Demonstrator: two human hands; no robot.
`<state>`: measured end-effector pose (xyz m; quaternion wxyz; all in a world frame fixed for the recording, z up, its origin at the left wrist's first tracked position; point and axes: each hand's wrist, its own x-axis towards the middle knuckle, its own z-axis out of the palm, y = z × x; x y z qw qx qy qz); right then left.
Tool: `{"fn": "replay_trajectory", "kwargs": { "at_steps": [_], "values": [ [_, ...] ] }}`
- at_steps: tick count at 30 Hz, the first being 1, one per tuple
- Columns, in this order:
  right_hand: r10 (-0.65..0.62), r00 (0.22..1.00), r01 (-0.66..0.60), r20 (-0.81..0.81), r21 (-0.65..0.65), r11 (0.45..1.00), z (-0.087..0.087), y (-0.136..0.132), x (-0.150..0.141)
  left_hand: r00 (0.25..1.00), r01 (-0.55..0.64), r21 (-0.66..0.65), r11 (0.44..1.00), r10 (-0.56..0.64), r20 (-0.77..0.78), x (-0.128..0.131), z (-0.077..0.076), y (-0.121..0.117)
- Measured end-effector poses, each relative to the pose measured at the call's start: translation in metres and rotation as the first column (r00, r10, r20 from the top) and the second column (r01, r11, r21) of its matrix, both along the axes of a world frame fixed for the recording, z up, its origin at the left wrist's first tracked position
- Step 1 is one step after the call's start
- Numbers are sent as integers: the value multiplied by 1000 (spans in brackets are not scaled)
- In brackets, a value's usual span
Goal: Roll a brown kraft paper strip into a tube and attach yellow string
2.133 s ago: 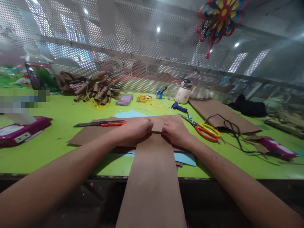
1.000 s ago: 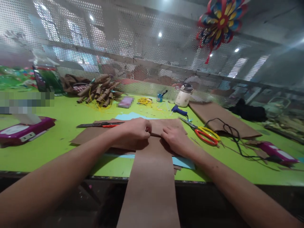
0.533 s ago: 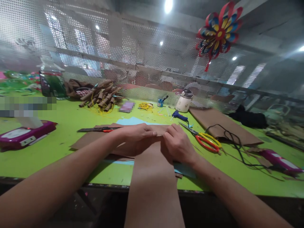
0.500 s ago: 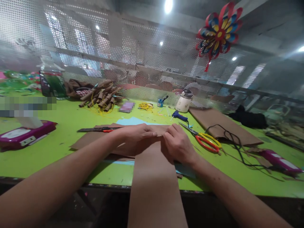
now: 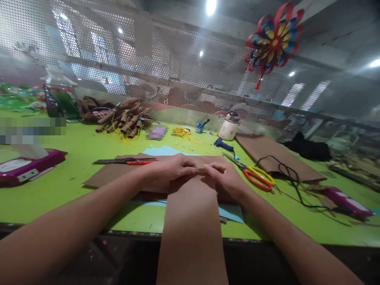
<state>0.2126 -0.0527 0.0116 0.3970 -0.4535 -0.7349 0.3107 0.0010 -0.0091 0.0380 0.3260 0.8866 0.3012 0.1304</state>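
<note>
A long strip of brown paper [image 5: 192, 229] runs from the table over its front edge toward me. My left hand [image 5: 179, 168] pinches the strip's far end, thumb on top. Close beside it, my right hand [image 5: 224, 178] pinches the same end, where a narrow edge looks folded or rolled. Beneath the hands lie more brown paper sheets [image 5: 103, 174] and light blue paper [image 5: 231, 213]. A utility knife [image 5: 127, 161] rests on the sheets left of my left hand. Scissors [image 5: 258, 178] with red and yellow handles lie right of my right hand.
Behind the hands are a blue glue gun [image 5: 224, 145], a white bottle [image 5: 229, 126], a small blue jar [image 5: 200, 127] and yellow string [image 5: 181, 132]. Rolled brown paper tubes [image 5: 124, 120] are heaped at back left. A folded brown sheet [image 5: 279, 158] and black cord [image 5: 292, 178] lie right.
My right hand has shifted slightly right along the paper's end, its fingers less curled. The left hand stays pinching. The view has moved a little.
</note>
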Motion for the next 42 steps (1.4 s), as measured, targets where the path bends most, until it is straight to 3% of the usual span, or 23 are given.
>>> {"fn": "replay_trajectory", "kwargs": {
  "at_steps": [4, 11, 21, 27, 35, 42],
  "values": [
    [-59, 994, 59, -94, -2, 998, -4, 0, -2, 1000, 8, 84, 996, -10, 27, 2, -2, -2],
    [-104, 946, 61, -306, -147, 987, -1, -3, -6, 998, -43, 180, 983, 35, 46, 4, -3, -7],
    [-108, 972, 105, -208, -24, 994, -1, -3, -3, 998, -54, 232, 971, 47, 33, 6, 0, -9],
    [-113, 971, 105, -211, -49, 993, -2, 1, 0, 993, -117, 251, 961, 122, -5, 1, -3, -6],
    [-21, 994, 24, -108, 30, 999, 2, -2, -2, 997, -65, 212, 975, 57, 43, 6, -5, -9],
    [-59, 996, 68, -74, 127, 990, 2, -1, 3, 999, -39, 122, 992, 35, 32, -1, -2, -1]
  ]
}}
